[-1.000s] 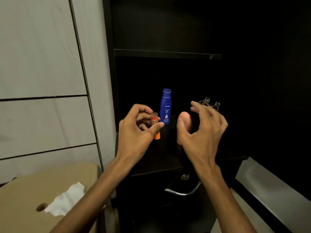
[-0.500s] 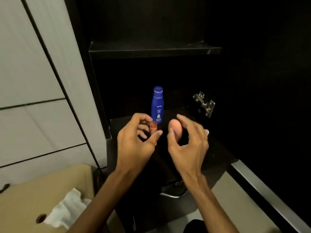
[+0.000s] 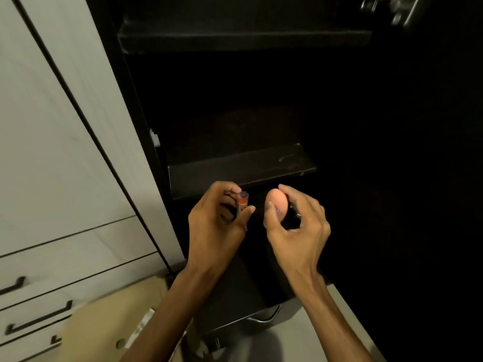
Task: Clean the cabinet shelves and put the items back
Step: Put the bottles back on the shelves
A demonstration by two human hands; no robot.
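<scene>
Since the earlier frames both hands have dropped below the front edge of a dark shelf point(image 3: 240, 165), and the blue bottle that stood behind them is gone from view. At about seven o'clock from the middle of the view, the left hand point(image 3: 217, 226) pinches a small tube point(image 3: 241, 206) between curled fingers and thumb; the tube has a clear cap over an orange tip and stands roughly upright. Just beside it, at about five o'clock from the middle, the right hand point(image 3: 295, 228) grips a pink egg-shaped sponge point(image 3: 277, 208) with thumb and fingertips curled round it, a small dark mark showing on its face. The two things are near each other but apart. Behind the hands, toward twelve o'clock, the black cabinet point(image 3: 136, 100) stands open, with a second shelf point(image 3: 243, 40) higher up and a metal hinge point(image 3: 397, 9) at one o'clock. Below the wrists, at six o'clock, sits a dark drawer front with a curved metal handle point(image 3: 264, 318). At nine o'clock are pale cabinet doors point(image 3: 52, 126), with dark-handled drawers point(image 3: 39, 296) at eight o'clock. A cardboard box point(image 3: 104, 330) lies at seven o'clock.
</scene>
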